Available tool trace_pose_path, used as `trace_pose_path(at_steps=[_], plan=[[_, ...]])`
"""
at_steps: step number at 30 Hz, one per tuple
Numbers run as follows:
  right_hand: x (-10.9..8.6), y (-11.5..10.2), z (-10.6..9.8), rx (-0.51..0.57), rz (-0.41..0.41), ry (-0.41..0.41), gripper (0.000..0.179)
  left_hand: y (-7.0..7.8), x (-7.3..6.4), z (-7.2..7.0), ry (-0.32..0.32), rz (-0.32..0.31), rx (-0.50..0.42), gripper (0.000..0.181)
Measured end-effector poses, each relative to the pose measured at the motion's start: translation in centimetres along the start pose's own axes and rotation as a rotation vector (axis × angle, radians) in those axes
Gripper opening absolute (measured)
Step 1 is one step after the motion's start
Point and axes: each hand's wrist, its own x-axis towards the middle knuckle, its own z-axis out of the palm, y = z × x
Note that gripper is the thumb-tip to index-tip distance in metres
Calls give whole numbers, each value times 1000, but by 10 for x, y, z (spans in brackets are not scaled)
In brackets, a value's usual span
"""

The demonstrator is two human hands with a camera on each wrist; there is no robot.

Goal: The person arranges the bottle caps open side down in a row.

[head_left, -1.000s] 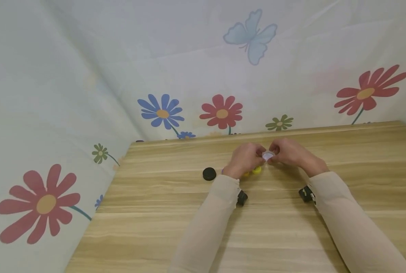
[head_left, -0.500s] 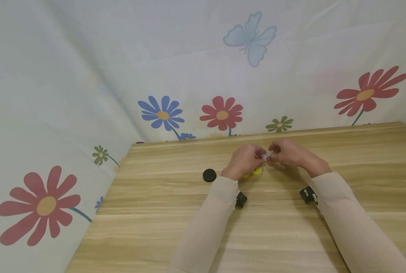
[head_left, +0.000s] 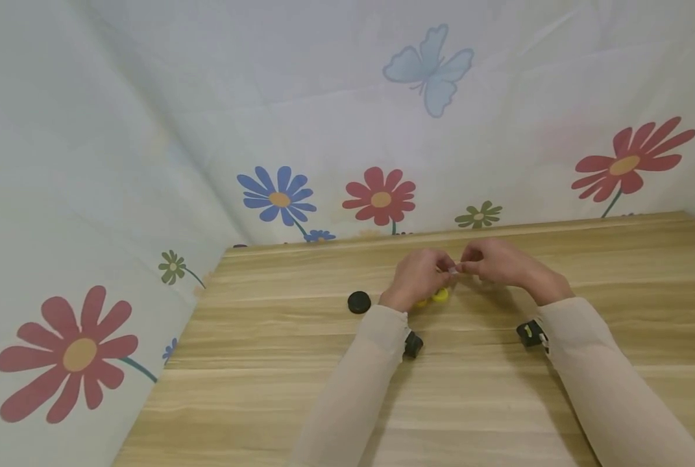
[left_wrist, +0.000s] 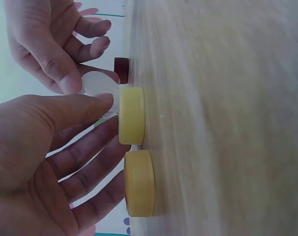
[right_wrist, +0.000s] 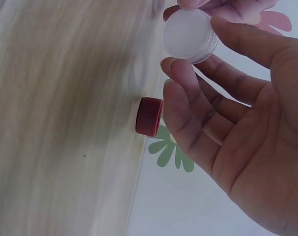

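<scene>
Both hands meet over the far part of the table, at a white ribbed bottle cap (right_wrist: 187, 33). My left hand (head_left: 417, 277) pinches it, the thumb lying across its face in the left wrist view. My right hand (head_left: 493, 263) grips the opposite rim between thumb and fingers; its other fingers are loosely bent. In the head view the fingers mostly hide the white cap. A yellow cap (left_wrist: 132, 115) and an orange-yellow cap (left_wrist: 140, 183) rest on the table close by the left fingers. Beyond them stands a dark red cap (right_wrist: 149, 117), near the right fingertips in the right wrist view.
A round black cap (head_left: 359, 302) lies left of the left hand on the wood-grain table (head_left: 470, 389). Behind the table's far edge hangs a white flower-print cloth (head_left: 324, 97), which continues along the left side.
Between the hands the white cap has turned, from showing its face to the head camera to being nearly edge-on and mostly hidden. The right wrist has shifted slightly right; the caps on the table stay put.
</scene>
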Motion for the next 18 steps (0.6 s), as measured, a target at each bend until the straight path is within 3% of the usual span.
trace_pose_path(at_steps=[5, 12, 18], plan=[[0, 1, -1, 21, 4, -3, 22, 0, -1, -1, 9, -3, -12, 11], [-1, 4, -3, 0, -65, 33, 14, 1, -1, -2, 9, -17, -22, 11], [-1, 5, -2, 15, -56, 25, 10, 0, -1, -1, 8, -28, -11, 13]])
